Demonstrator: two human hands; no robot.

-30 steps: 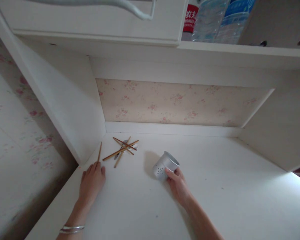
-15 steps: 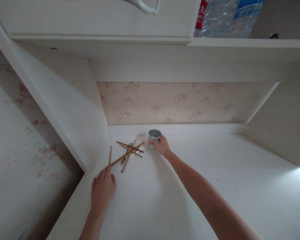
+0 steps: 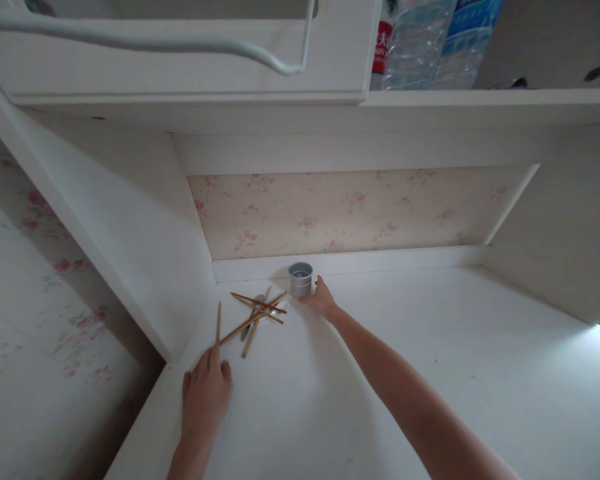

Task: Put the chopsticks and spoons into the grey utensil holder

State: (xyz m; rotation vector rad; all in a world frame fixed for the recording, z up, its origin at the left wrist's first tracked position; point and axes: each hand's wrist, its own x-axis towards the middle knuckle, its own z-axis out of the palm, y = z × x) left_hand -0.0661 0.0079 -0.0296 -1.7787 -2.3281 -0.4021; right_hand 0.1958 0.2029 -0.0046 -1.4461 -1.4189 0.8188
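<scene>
A silver metal cup [image 3: 301, 281] with small holes in its inner bottom stands upright at the back of the white surface. My right hand [image 3: 322, 300] is just right of it, thumb and fingers apart, with a gap between fingers and cup. My left hand [image 3: 209, 383] lies on the surface at the left, fingers forward and thumb apart. Its fingertips touch the near end of a chopstick [image 3: 219, 323]. Beyond it, several wooden chopsticks [image 3: 251, 337] lie crossed over a metal spoon [image 3: 281, 308] and another piece of metal cutlery [image 3: 245, 331], partly covered.
A white side panel [image 3: 130, 220] rises close to my left hand. Above hangs a cabinet with a long handle [image 3: 220, 48] and an open shelf [image 3: 455, 99] holding plastic bottles [image 3: 417, 50]. Floral wallpaper [image 3: 350, 210] covers the back, behind a low white ledge [image 3: 405, 261].
My right hand has let go of the metal cup and moved slightly away to its right. The view has tilted up a little. My left hand stays by the chopstick.
</scene>
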